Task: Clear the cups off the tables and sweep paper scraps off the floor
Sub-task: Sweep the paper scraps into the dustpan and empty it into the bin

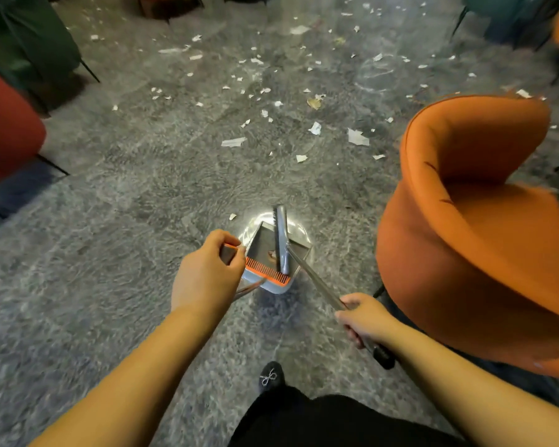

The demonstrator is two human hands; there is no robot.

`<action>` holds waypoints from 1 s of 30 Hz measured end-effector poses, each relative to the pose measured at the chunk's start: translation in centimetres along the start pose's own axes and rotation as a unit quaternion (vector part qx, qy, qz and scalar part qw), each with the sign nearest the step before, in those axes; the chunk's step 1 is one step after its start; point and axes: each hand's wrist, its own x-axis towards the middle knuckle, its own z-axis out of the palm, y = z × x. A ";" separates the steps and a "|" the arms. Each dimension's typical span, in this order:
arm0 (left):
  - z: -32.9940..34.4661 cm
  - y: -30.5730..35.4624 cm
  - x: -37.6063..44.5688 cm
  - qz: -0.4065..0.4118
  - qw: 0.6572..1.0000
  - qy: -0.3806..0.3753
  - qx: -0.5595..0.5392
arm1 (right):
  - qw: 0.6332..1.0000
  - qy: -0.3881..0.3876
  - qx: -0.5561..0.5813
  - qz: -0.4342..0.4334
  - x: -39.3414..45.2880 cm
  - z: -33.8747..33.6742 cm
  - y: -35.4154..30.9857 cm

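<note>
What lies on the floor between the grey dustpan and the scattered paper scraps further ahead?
In the head view, one small white scrap lies just beyond the grey dustpan; past it the grey floor is bare up to the scattered paper scraps.

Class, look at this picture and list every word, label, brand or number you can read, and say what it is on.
There is none to read.
The shoe carries a small silvery ornament, not letters.
The dustpan, broom, orange chair and paper scraps show no legible print; the scraps are too small and blurred to tell.

My count from above
One dustpan (pixel 265 250), one broom (pixel 283 243), my two hands, dozens of paper scraps (pixel 357 137), one orange chair (pixel 471 227) beside me.
</note>
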 end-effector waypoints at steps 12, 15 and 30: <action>5.6 5.8 21.8 0.067 0.996 -0.061 0.011 | 0.996 0.049 0.067 0.025 13.3 -6.5 -12.9; 8.6 8.7 27.8 0.063 0.996 -0.064 0.009 | 0.994 0.051 0.092 0.036 18.3 -10.3 -16.1; 17.8 20.9 52.6 0.098 0.991 -0.092 -0.010 | 0.982 0.119 0.140 0.044 34.7 -24.9 -32.0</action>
